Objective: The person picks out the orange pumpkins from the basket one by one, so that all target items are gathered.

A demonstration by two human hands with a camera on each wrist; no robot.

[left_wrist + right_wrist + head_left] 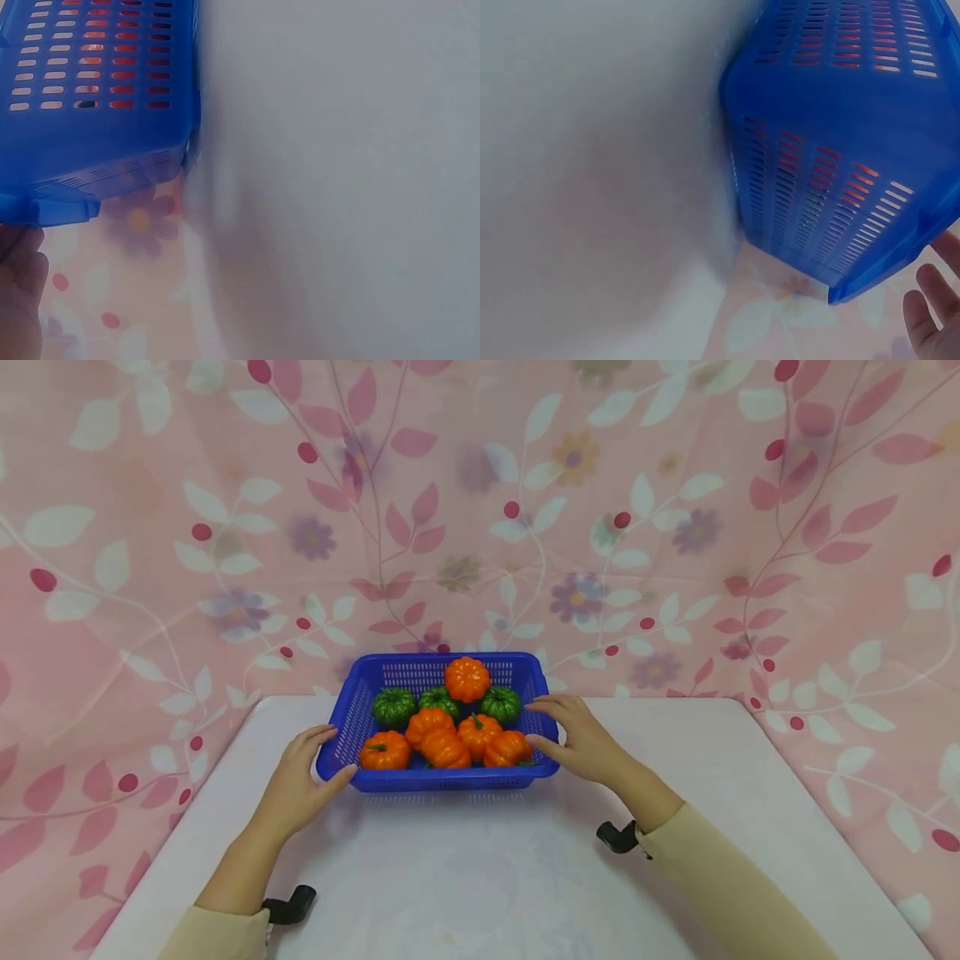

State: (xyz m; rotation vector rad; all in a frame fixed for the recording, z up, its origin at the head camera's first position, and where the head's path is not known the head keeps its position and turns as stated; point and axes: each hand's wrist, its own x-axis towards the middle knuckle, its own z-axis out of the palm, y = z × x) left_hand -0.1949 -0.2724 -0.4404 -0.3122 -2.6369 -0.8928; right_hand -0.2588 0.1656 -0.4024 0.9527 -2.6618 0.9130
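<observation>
A blue plastic basket (442, 783) with slotted walls stands on the white table. Inside it lie several small orange pumpkins (386, 750) and 3 green ones, one green pumpkin (393, 707) at the left. An orange pumpkin (467, 679) rests highest, at the back wall. My left hand (300, 781) is at the basket's left rim, fingers extended and thumb apart near the front corner. On the opposite side, my right hand (577, 743) has its relaxed fingers right at the right rim. The right wrist view shows its fingertips (934, 281) spread beside the basket's edge.
The white table (480, 877) reaches to a pink floral cloth (480, 527) hanging behind it. A black wrist mount (291, 906) sits on the left wrist, and another black mount (617, 837) on the right.
</observation>
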